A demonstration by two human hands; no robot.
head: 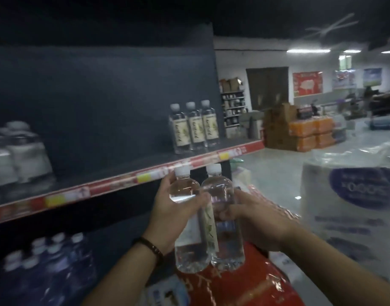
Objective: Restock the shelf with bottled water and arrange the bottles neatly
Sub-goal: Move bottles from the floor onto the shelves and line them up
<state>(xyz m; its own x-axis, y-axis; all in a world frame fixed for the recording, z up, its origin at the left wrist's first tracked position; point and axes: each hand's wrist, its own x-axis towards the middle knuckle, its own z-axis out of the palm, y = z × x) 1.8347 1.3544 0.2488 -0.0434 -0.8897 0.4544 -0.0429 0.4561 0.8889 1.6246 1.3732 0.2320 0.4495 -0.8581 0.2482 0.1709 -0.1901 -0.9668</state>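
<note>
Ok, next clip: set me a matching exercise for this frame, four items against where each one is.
Things
1. bluish bottle packs
2. row of three labelled water bottles
3. pack of paper rolls
4. two clear water bottles

Places
A. right end of the upper shelf
B. one in the left hand, one in the right hand
C. under that shelf, bottom left
D. far right, off the shelving

Pairs: 1-C, 2-A, 3-D, 4-B

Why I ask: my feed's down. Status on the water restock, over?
Left grip holds left bottle, right grip holds right bottle. Both near shelf edge, unplaced. Three bottles stand at shelf's right end.
</note>
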